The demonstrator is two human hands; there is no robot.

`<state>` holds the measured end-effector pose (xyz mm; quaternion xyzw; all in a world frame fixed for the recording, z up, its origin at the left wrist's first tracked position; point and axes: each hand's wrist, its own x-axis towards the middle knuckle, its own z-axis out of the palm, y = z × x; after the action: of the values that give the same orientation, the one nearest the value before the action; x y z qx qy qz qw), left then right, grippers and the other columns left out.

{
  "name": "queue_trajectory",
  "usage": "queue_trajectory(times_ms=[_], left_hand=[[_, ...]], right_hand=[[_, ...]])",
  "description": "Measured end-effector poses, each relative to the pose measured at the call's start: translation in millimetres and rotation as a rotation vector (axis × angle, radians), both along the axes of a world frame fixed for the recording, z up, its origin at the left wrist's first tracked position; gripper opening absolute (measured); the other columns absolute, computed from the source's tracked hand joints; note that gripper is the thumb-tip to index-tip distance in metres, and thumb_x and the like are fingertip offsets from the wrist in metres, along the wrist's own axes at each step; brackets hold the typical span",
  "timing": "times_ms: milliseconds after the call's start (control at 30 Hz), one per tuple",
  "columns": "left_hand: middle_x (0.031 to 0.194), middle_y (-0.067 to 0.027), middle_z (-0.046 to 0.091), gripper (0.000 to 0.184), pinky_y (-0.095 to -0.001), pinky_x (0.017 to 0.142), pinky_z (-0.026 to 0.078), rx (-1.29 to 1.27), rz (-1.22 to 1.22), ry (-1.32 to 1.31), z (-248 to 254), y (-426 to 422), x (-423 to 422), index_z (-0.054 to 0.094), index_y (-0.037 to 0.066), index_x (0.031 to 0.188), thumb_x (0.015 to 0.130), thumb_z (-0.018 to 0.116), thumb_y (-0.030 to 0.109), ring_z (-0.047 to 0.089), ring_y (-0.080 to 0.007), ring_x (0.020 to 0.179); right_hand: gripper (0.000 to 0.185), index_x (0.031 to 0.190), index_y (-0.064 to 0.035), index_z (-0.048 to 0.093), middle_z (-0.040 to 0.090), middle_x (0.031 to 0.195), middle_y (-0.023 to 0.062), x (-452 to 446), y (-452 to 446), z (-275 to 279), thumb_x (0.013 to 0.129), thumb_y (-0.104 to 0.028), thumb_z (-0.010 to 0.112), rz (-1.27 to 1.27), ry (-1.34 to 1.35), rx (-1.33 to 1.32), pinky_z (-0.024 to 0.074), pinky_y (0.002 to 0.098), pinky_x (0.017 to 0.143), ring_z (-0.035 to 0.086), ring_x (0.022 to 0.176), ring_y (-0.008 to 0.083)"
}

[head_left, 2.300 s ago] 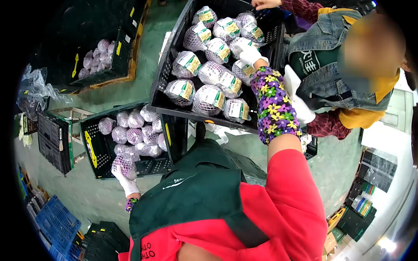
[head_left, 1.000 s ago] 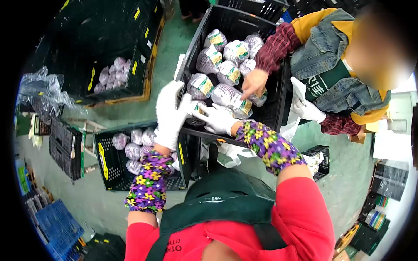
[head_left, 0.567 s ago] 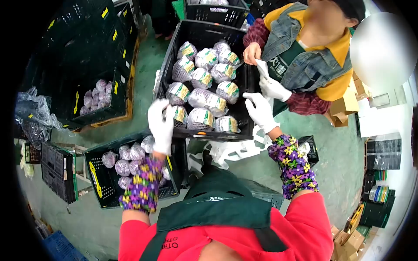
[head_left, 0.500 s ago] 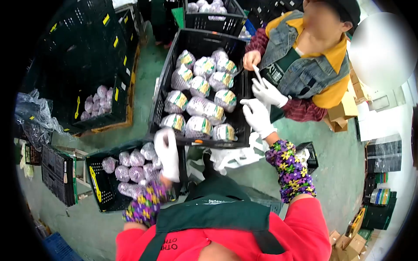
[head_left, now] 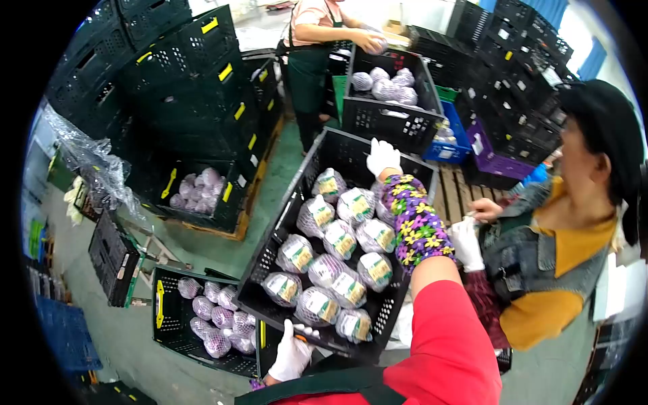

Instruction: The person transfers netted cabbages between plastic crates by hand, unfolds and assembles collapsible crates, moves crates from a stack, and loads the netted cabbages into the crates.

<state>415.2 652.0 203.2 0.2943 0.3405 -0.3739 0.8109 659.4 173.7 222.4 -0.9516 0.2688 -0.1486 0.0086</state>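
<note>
A black plastic crate [head_left: 253, 287] lies in front of me, turned at an angle. It holds several round, purplish fruits or vegetables [head_left: 317, 305] in white netting, each with a green-and-yellow label. My left hand [head_left: 291, 356], in a white glove, grips the crate's near edge with the thumb up on the rim. Stretched across the produce, my right hand [head_left: 383, 160], gloved too, has its fingers closed over the far rim. A flowered sleeve [head_left: 418, 219] covers my right forearm and hides part of the load.
Lower left stands another crate [head_left: 202, 358] of netted produce. Stacked crates [head_left: 182, 74] rise on a pallet behind it. A co-worker [head_left: 540, 270] is close on the right; another person [head_left: 314, 67] handles produce at a far crate [head_left: 391, 120]. Blue [head_left: 451, 138] and purple crates [head_left: 496, 154] sit beyond.
My right hand has moved from the crate's right side to its far rim; my left now grips the near edge. The crate has turned, and the view has swung up.
</note>
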Motion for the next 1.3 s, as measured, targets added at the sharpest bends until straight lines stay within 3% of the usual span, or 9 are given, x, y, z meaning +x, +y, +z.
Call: queue_trajectory(times_ms=[133, 367, 633, 700, 767, 800, 933, 1233, 1300], left_hand=[[0.075, -0.0049, 0.055, 0.019, -0.038, 0.078, 0.049, 0.178, 0.074, -0.031, 19, -12, 5, 0.055, 0.008, 0.088, 0.098, 0.054, 0.024, 0.054, -0.0205, 0.073], [0.067, 0.0031, 0.047, 0.025, -0.0297, 0.054, 0.039, 0.465, 0.107, -0.196, -12, 37, 35, 0.049, 0.017, 0.075, 0.09, 0.064, 0.031, 0.044, -0.0115, 0.059], [0.057, 0.0117, 0.041, 0.03, -0.0254, 0.045, 0.029, 0.848, -0.111, -0.251, 161, 113, 32, 0.048, 0.026, 0.065, 0.09, 0.059, 0.039, 0.034, -0.0051, 0.048], [0.058, 0.0116, 0.042, 0.029, -0.0257, 0.048, 0.031, 0.896, -0.093, -0.177, 169, 105, 52, 0.049, 0.027, 0.065, 0.089, 0.06, 0.039, 0.036, -0.0052, 0.051], [0.058, 0.0116, 0.041, 0.029, -0.0264, 0.049, 0.031, 0.7, -0.331, -0.251, 179, 122, 63, 0.049, 0.027, 0.065, 0.088, 0.061, 0.04, 0.035, -0.0057, 0.051], [0.058, 0.0116, 0.042, 0.029, -0.0266, 0.049, 0.031, 1.072, -0.224, -0.137, 177, 105, 68, 0.05, 0.027, 0.066, 0.087, 0.062, 0.041, 0.035, -0.0057, 0.052], [0.059, 0.0098, 0.044, 0.022, -0.0248, 0.055, 0.036, 1.08, -0.373, -0.439, 172, 95, 69, 0.054, 0.026, 0.072, 0.086, 0.064, 0.04, 0.039, -0.0054, 0.053], [0.064, 0.009, 0.044, 0.022, -0.0224, 0.055, 0.035, 0.619, -0.485, -0.777, 139, 133, 129, 0.057, 0.016, 0.083, 0.094, 0.058, 0.034, 0.04, -0.0051, 0.057], [0.055, 0.0099, 0.04, 0.026, -0.0231, 0.044, 0.029, 0.591, -0.574, -0.79, 113, 133, 182, 0.055, 0.02, 0.078, 0.09, 0.061, 0.042, 0.035, -0.0052, 0.044]], right_hand=[[0.029, 0.108, -0.0089, 0.062, 0.068, 0.099, 0.0177, 20, -53, -18, 0.085, -0.027, 0.059, 0.148, 0.11, 0.132, 0.0527, 0.045, 0.08, 0.066, 0.096, 0.0344], [0.03, 0.098, -0.007, 0.073, 0.07, 0.098, 0.0192, -20, -59, -16, 0.077, -0.024, 0.059, 0.078, 0.222, 0.429, 0.0546, 0.0447, 0.081, 0.068, 0.093, 0.037], [0.046, 0.108, 0.0071, 0.059, 0.067, 0.093, 0.0242, -262, 45, 3, 0.079, -0.028, 0.055, 0.128, 0.165, 1.143, 0.0534, 0.0412, 0.073, 0.068, 0.082, 0.0337], [0.048, 0.105, 0.0051, 0.058, 0.063, 0.108, 0.029, -270, 46, -40, 0.084, -0.037, 0.052, 0.116, 0.052, 0.975, 0.0464, 0.0469, 0.09, 0.061, 0.102, 0.0418], [0.049, 0.106, 0.0039, 0.058, 0.064, 0.105, 0.0285, -301, 72, -16, 0.084, -0.04, 0.052, 0.02, 0.009, 1.005, 0.0476, 0.0469, 0.088, 0.062, 0.099, 0.0427], [0.05, 0.109, 0.0024, 0.056, 0.063, 0.106, 0.0284, -305, 75, -8, 0.086, -0.041, 0.052, -0.019, 0.002, 1.014, 0.0471, 0.0478, 0.088, 0.061, 0.1, 0.0433], [0.051, 0.108, 0.0014, 0.055, 0.065, 0.1, 0.0268, -347, 94, 14, 0.086, -0.045, 0.053, -0.167, -0.097, 0.965, 0.0483, 0.0483, 0.085, 0.063, 0.096, 0.0427], [0.055, 0.119, -0.0021, 0.054, 0.065, 0.104, 0.0246, -462, 213, 35, 0.088, -0.048, 0.05, -0.474, -0.394, 0.145, 0.0493, 0.0457, 0.082, 0.063, 0.097, 0.0409], [0.058, 0.126, -0.0006, 0.051, 0.065, 0.103, 0.0243, -482, 233, 26, 0.089, -0.046, 0.052, -0.481, -0.504, 0.282, 0.0486, 0.045, 0.085, 0.061, 0.1, 0.0414]])
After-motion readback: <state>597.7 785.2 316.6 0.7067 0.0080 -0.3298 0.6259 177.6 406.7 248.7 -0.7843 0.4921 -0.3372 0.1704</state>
